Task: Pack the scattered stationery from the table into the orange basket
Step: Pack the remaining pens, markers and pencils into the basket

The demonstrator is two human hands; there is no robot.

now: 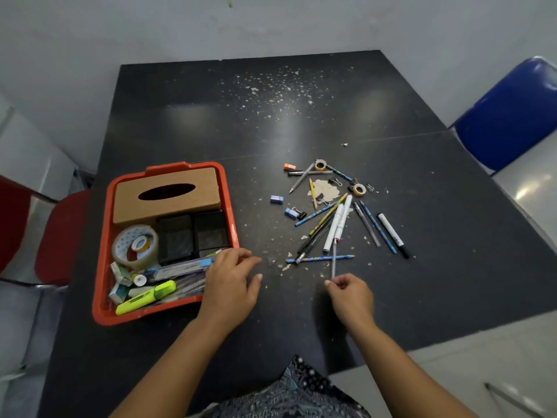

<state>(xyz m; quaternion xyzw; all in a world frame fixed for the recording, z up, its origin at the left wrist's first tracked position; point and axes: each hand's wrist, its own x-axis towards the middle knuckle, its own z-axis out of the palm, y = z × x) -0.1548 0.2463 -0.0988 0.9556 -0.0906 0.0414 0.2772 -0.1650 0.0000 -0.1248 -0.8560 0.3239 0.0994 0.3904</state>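
A big black table (pixel 187 351) fills most of the picture, with pale crumbs and flakes on it. A blue chair (pixel 509 116) stands at the upper right and a red chair (pixel 60 236) at the left edge.

The orange basket (pixel 101 267) sits on the left part of the table. Inside it, at the far end, lies a tan tissue box (pixel 167 206). In front of that are two black boxes (pixel 193 233), a big roll of clear tape (pixel 134 245), and a yellow marker (pixel 146 297) near the front wall, along with other small bits.

The left hand (pixel 230 285) is at the basket's right front corner. Its fingers are loose and spread, and it holds nothing. It may be touching the rim, but that is hard to see.

The right hand (pixel 351 298) is in the lower middle of the picture. Its grip is pinched on the near end of a thin grey pen (pixel 334 260), which points away toward the pile.

The pile of pens and pencils (pixel 334 227) lies right of the middle, well apart from the basket. Near it are two small tape rolls (pixel 358 189), black clips (pixel 322 199), two blue sharpeners (pixel 276 199) and an orange eraser (pixel 290 167).
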